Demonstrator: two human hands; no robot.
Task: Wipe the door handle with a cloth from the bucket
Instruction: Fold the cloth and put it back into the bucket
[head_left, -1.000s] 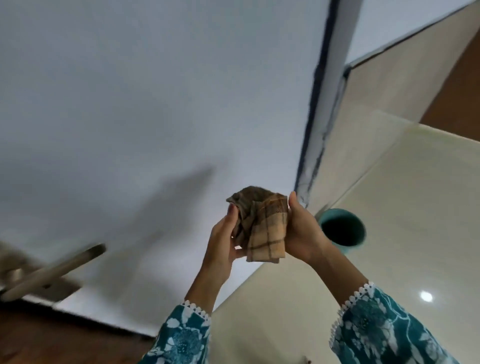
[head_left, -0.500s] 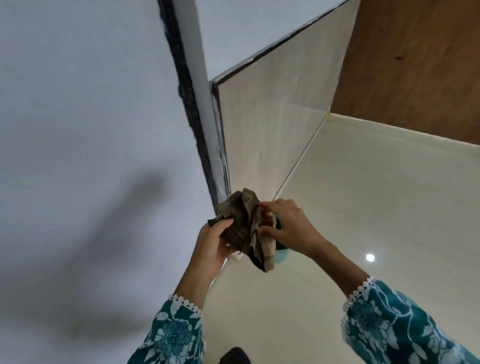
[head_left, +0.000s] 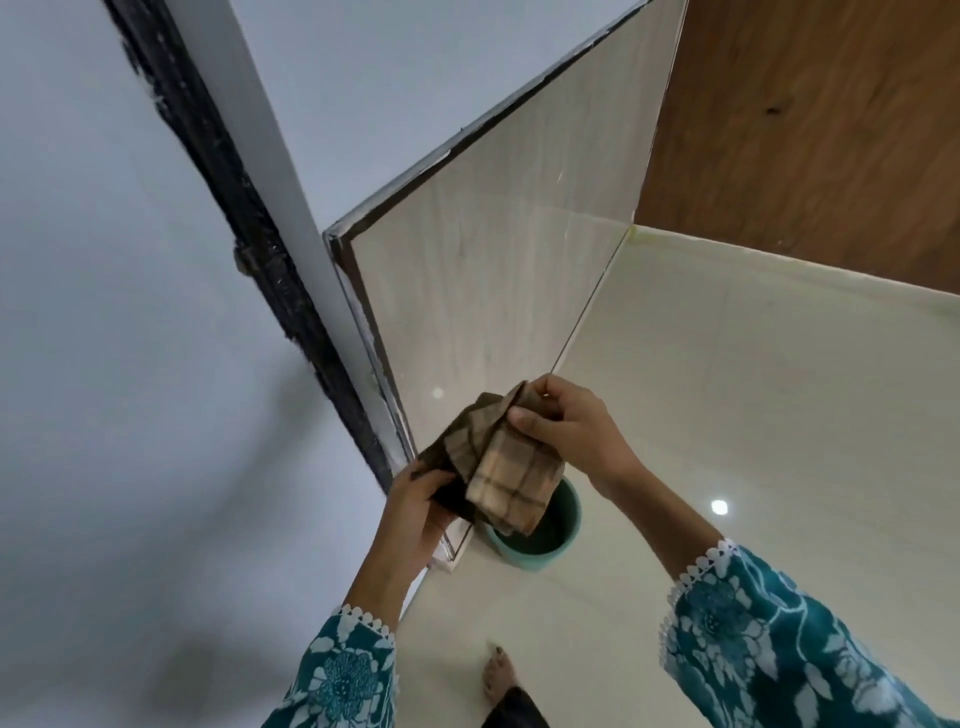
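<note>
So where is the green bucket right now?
In the head view, the bucket stands on the pale floor right of the wall's corner, just below and partly hidden behind the checked cloth held in both hands.

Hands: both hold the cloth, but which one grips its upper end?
The right hand pinches the cloth at its top corner; the left hand holds its lower, darker end.

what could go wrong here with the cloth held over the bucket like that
The cloth hangs between both hands above the teal bucket; if it is wet, drips could miss and land on the glossy floor tiles, a slip risk for the bare foot nearby. The bucket sits close to that foot and could get kicked.
</note>
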